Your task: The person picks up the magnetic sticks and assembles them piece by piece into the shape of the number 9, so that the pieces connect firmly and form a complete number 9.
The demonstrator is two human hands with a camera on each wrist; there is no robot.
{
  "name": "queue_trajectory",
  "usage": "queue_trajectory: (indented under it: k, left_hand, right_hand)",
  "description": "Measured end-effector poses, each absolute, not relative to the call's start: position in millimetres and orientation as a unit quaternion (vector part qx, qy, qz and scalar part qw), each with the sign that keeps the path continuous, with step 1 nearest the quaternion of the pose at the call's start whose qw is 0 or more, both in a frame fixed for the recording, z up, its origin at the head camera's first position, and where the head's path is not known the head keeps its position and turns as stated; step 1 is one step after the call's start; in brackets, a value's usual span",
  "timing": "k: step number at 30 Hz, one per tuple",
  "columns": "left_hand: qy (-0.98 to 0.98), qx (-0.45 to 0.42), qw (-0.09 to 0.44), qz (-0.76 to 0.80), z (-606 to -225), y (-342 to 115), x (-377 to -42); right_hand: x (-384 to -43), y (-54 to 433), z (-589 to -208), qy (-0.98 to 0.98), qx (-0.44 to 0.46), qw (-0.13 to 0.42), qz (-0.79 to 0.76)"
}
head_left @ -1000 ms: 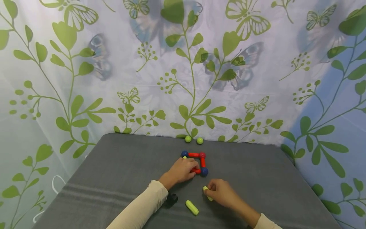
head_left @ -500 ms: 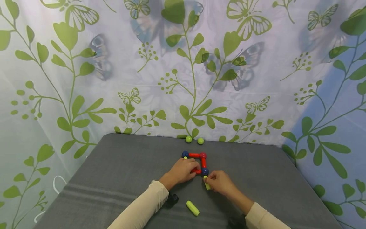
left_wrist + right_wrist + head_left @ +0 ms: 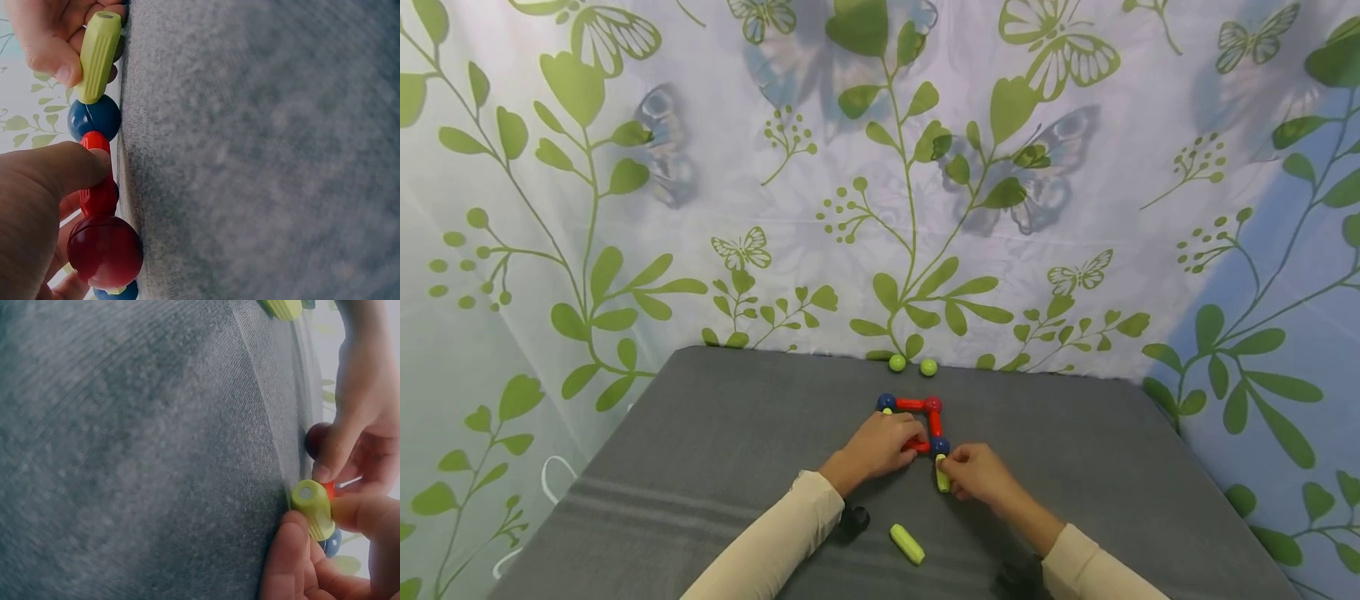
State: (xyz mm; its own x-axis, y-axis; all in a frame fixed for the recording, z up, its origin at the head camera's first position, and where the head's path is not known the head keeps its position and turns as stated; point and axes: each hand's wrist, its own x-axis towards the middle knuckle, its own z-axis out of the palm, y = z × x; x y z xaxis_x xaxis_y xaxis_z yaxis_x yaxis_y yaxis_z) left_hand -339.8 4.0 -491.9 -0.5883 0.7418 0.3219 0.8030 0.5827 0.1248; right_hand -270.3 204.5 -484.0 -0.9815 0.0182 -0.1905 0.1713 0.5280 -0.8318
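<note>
In the head view, red magnetic rods (image 3: 936, 424) and balls form a square frame on the table. It has a blue ball (image 3: 940, 446) at the near right corner and a red ball (image 3: 932, 404) behind that. My left hand (image 3: 880, 446) covers the frame's left part and grips its near red rod (image 3: 97, 197) between a blue ball and a dark red ball (image 3: 105, 252). My right hand (image 3: 981, 477) pinches a yellow-green magnetic rod (image 3: 101, 57) between thumb and fingers. The far end of that rod touches the near right blue ball (image 3: 94, 117).
Another yellow-green rod (image 3: 907, 544) lies on the grey table (image 3: 1075, 467) nearer me. Two yellow-green balls (image 3: 897, 362) (image 3: 928, 367) sit at the back edge, against a patterned curtain (image 3: 805, 183).
My right hand has carried the yellow-green rod forward, away from me, until its end meets the blue ball. The left hand keeps its place on the frame.
</note>
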Motion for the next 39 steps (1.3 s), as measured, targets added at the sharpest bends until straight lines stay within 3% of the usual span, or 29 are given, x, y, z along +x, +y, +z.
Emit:
queue_trajectory:
  k: [11,39]
  left_hand:
    - [-0.886,-0.432,0.109,-0.128,-492.8,3.9,-340.6]
    - [-0.885,-0.433,0.110,-0.129,-490.3,3.7,-338.2]
  right_hand:
    - [-274.5,205.2,-488.4,0.850,0.088,0.099,-0.509]
    - [-274.1,208.5,-479.9,0.856,0.075,0.120,-0.498]
